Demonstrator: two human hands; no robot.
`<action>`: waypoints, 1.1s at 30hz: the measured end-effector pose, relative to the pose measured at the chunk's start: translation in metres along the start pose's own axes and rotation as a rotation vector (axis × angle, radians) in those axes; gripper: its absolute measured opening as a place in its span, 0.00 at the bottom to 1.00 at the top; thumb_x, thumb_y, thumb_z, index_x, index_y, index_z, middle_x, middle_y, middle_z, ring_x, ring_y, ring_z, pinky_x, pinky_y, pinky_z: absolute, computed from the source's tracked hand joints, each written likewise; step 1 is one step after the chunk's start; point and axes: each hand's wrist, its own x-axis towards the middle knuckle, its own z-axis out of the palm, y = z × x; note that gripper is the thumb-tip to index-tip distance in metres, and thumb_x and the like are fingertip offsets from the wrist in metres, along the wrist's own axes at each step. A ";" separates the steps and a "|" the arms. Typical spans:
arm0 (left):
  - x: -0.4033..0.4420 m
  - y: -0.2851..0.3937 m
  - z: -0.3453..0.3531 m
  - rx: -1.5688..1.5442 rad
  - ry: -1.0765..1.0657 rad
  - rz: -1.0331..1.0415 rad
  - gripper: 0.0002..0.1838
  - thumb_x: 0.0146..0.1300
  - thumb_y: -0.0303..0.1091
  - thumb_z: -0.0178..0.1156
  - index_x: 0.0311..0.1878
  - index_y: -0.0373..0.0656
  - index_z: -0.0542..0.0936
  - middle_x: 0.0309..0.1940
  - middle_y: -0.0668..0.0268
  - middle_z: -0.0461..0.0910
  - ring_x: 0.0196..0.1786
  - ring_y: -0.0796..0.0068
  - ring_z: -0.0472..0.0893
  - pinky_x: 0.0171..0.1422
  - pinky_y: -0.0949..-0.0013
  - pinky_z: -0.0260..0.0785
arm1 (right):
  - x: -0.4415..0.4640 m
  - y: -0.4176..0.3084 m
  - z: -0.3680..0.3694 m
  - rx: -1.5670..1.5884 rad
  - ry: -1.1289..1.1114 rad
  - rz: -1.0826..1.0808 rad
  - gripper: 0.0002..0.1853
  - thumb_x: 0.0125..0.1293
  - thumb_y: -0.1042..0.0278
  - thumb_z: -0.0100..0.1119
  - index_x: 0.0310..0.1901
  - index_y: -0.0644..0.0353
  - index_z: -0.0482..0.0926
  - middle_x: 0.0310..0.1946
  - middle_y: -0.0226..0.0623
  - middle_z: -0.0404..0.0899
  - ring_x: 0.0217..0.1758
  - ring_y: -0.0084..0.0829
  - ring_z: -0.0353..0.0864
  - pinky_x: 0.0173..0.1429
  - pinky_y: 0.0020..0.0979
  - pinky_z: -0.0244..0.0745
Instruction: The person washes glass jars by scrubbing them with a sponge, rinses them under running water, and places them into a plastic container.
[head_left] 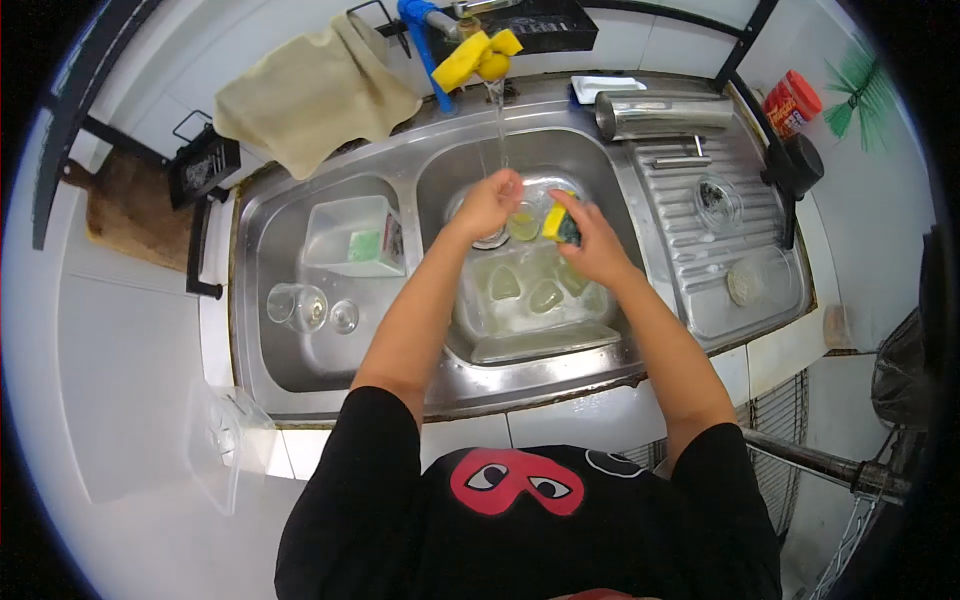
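Water from the faucet (497, 110) runs down into the right basin (440, 200). My left hand (487, 205) is beside the stream with its fingers curled; whatever it may hold is too small to make out. My right hand (597, 243) grips a yellow and dark green sponge (562, 224). Between the two hands is a small greenish clear piece (523, 222). Beneath them, a clear tray (545, 345) lies in the basin with several translucent, rounded pieces (545, 296) in it.
The left basin (290, 365) holds a plastic container (353, 235) and a glass (297, 307). On the ribbed drainboard (680, 225) are a metal cylinder (662, 115) and a clear glass dish (718, 203). A beige cloth (315, 95) hangs behind the sink.
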 end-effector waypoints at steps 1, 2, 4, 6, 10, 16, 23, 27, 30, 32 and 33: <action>0.006 -0.024 0.009 0.293 0.090 0.058 0.12 0.46 0.30 0.64 0.37 0.43 0.77 0.33 0.59 0.80 0.38 0.65 0.79 0.43 0.67 0.71 | -0.005 0.001 -0.010 -0.012 0.024 0.080 0.37 0.45 0.69 0.62 0.61 0.42 0.62 0.40 0.45 0.67 0.46 0.45 0.71 0.52 0.34 0.67; 0.006 -0.041 0.022 0.399 0.072 0.072 0.12 0.46 0.31 0.64 0.37 0.45 0.77 0.33 0.58 0.79 0.39 0.63 0.79 0.44 0.65 0.70 | -0.006 0.012 -0.012 0.025 0.077 0.063 0.37 0.45 0.69 0.62 0.61 0.42 0.63 0.41 0.45 0.68 0.46 0.45 0.71 0.52 0.35 0.67; -0.001 -0.066 0.047 0.614 0.035 0.099 0.13 0.47 0.32 0.63 0.39 0.48 0.79 0.35 0.56 0.79 0.41 0.58 0.79 0.47 0.62 0.70 | -0.007 0.035 -0.011 0.101 0.184 0.027 0.35 0.46 0.68 0.62 0.60 0.43 0.64 0.42 0.46 0.69 0.47 0.44 0.71 0.53 0.35 0.67; 0.007 -0.077 0.056 0.561 -0.019 0.022 0.10 0.50 0.35 0.62 0.36 0.46 0.79 0.33 0.54 0.78 0.43 0.55 0.77 0.47 0.58 0.69 | -0.008 0.041 -0.013 0.183 0.215 0.025 0.34 0.47 0.68 0.61 0.59 0.46 0.64 0.48 0.47 0.70 0.53 0.44 0.70 0.56 0.35 0.65; 0.027 -0.081 0.060 0.417 0.196 -0.212 0.08 0.52 0.37 0.59 0.31 0.44 0.79 0.33 0.53 0.77 0.43 0.54 0.76 0.47 0.55 0.68 | -0.013 0.040 -0.020 0.255 0.186 0.061 0.33 0.48 0.72 0.63 0.59 0.52 0.65 0.53 0.39 0.69 0.57 0.32 0.67 0.59 0.29 0.62; 0.023 -0.062 0.044 0.434 0.316 0.108 0.09 0.56 0.38 0.57 0.30 0.41 0.79 0.32 0.55 0.79 0.38 0.59 0.78 0.44 0.59 0.70 | -0.017 0.029 -0.030 0.196 0.200 0.037 0.35 0.45 0.66 0.65 0.60 0.48 0.65 0.52 0.47 0.70 0.58 0.39 0.68 0.58 0.33 0.64; 0.007 -0.057 0.050 -1.271 0.269 -0.411 0.13 0.61 0.43 0.54 0.43 0.45 0.73 0.35 0.65 0.76 0.41 0.66 0.77 0.40 0.58 0.71 | 0.007 0.042 -0.026 0.472 0.168 0.269 0.36 0.48 0.63 0.67 0.62 0.49 0.65 0.50 0.43 0.72 0.50 0.30 0.72 0.53 0.29 0.67; -0.001 -0.057 0.058 -1.700 0.167 -0.301 0.20 0.63 0.52 0.47 0.49 0.47 0.69 0.41 0.62 0.75 0.45 0.64 0.75 0.47 0.55 0.69 | 0.021 0.014 -0.032 0.749 0.210 0.599 0.36 0.53 0.57 0.63 0.63 0.53 0.61 0.51 0.41 0.73 0.47 0.25 0.74 0.50 0.26 0.68; -0.010 -0.023 0.063 -1.719 0.227 -0.438 0.25 0.62 0.58 0.43 0.53 0.50 0.67 0.44 0.62 0.74 0.48 0.63 0.74 0.51 0.57 0.68 | 0.035 0.011 -0.014 0.761 0.212 0.480 0.37 0.54 0.55 0.63 0.64 0.53 0.59 0.51 0.43 0.72 0.49 0.27 0.74 0.51 0.28 0.68; -0.010 -0.002 0.079 -1.670 0.299 -0.451 0.27 0.61 0.60 0.43 0.54 0.51 0.68 0.46 0.63 0.74 0.50 0.63 0.74 0.51 0.57 0.68 | 0.045 0.013 0.016 0.226 0.341 0.176 0.34 0.55 0.55 0.60 0.63 0.54 0.61 0.56 0.43 0.69 0.55 0.33 0.71 0.59 0.31 0.62; -0.008 0.002 0.090 -1.678 0.303 -0.388 0.27 0.61 0.61 0.44 0.54 0.51 0.68 0.48 0.64 0.73 0.51 0.64 0.73 0.51 0.57 0.68 | 0.040 -0.003 0.022 -0.095 0.380 -0.050 0.34 0.53 0.53 0.61 0.62 0.52 0.63 0.57 0.48 0.68 0.58 0.42 0.69 0.61 0.35 0.61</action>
